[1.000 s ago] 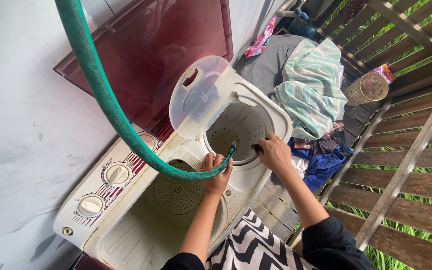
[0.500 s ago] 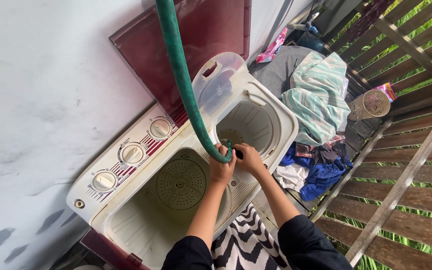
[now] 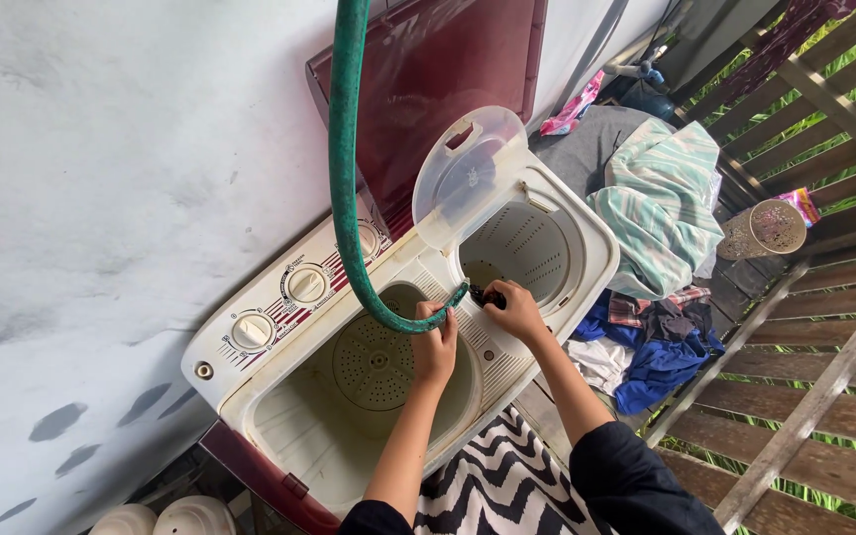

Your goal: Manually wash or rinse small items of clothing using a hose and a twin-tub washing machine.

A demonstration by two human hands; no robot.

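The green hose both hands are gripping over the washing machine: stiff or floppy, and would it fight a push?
The green hose hangs in a smooth curve without kinking, so it is probably springy, not limp. The left hand grips the bend while the right hand holds its end, which suggests it may swing back if released.

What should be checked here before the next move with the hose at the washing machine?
1. Left hand grips the green hose near its end: ok.
2. Right hand on the dark hose tip: ok.
3. Wash tub lid raised, tub open: ok.
4. Clear spin tub lid propped open: ok.
5. Water flowing from the tip: cannot tell.
6. Hose free of kinks along the visible curve: ok.
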